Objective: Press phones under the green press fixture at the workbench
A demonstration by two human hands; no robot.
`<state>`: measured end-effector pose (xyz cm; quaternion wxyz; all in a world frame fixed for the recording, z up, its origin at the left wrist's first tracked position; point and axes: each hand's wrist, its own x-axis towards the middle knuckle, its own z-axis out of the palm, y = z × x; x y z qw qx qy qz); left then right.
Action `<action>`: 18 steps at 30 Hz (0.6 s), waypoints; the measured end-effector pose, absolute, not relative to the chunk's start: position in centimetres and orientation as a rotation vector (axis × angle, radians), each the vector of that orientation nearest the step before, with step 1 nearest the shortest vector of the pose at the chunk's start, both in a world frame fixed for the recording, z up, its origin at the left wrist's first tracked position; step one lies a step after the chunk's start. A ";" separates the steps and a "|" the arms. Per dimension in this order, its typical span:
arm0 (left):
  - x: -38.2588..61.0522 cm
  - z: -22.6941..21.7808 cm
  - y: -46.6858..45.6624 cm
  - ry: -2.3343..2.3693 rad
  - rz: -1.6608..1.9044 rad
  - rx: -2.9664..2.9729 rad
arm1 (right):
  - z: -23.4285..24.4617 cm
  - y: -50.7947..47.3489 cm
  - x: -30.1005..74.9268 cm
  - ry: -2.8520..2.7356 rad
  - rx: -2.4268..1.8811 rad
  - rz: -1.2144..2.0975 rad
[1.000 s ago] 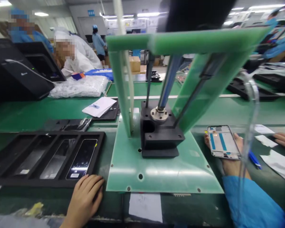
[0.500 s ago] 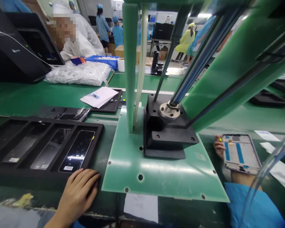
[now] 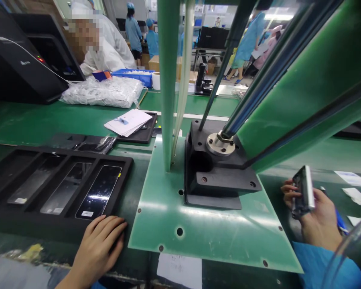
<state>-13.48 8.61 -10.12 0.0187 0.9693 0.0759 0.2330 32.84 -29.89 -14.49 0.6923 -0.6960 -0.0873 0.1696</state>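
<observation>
At lower left, the tray [image 3: 124, 176] holds three screens; the left hand [image 3: 100, 245] rests flat, while the right hand [image 3: 317, 216] grips a phone frame [image 3: 303, 190].

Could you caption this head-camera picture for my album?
Right hand holds a phone frame on edge beside a green press; left hand rests by a tray.

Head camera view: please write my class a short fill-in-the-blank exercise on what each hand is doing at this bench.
1. The right hand holds a phone frame turned on its ____.
2. The left hand rests at the front edge of the black ____ holding dark screens.
3. The black block stands on a ____ base plate.

Missing words: edge; tray; green
</observation>
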 end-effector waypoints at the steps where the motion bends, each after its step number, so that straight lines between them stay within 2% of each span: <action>1: -13.3 -10.0 8.5 0.268 0.737 2.982 | -14.4 -29.8 32.7 -0.113 -1.489 0.469; 8: -12.8 -9.1 8.2 0.291 0.778 2.937 | -14.4 -28.2 32.5 -0.012 -1.571 0.452; 18: -12.9 -9.0 8.1 0.283 0.787 2.941 | -12.9 -27.1 32.1 0.418 -1.351 0.487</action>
